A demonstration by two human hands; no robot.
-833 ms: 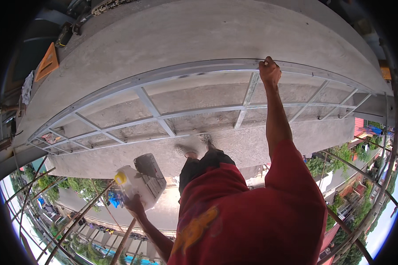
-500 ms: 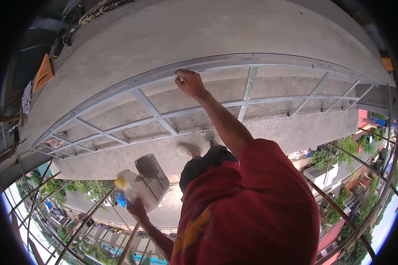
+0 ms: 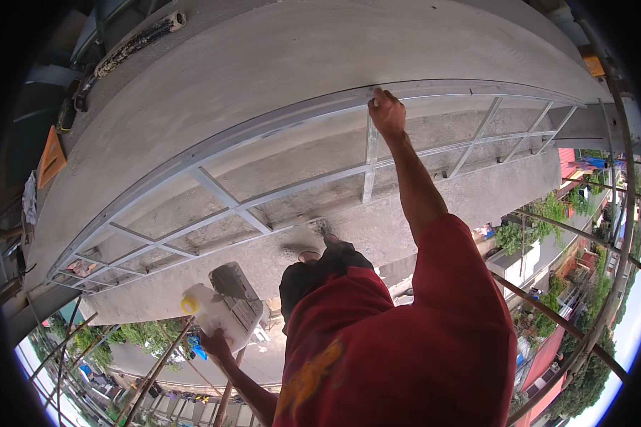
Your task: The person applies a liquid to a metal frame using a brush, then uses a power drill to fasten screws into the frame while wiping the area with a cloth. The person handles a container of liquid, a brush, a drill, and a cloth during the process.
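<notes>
My left hand (image 3: 216, 345) holds a translucent white plastic jug (image 3: 210, 309) with a yellow cap, low at my left side. Part of the jug's wall is cut away, and greyish matter shows inside. At the top rail of a silvery metal frame (image 3: 449, 87), my right hand (image 3: 388, 114) is closed, arm stretched forward. Its fingertips meet the rail beside an upright strut. Whatever they pinch, if anything, is too small to make out.
A smooth grey cement surface (image 3: 320, 53) spreads beyond the frame. An orange triangular tool (image 3: 50, 158) and a paint-spattered tube (image 3: 142, 44) lie at the far left. I stand on a concrete ledge (image 3: 406, 228); scaffold poles (image 3: 555, 320) cross beside it, with a street far below.
My right hand has slid rightward along the top rail, from between two struts to beside an upright one. My left hand keeps hold of the jug. The view has shifted slightly.
</notes>
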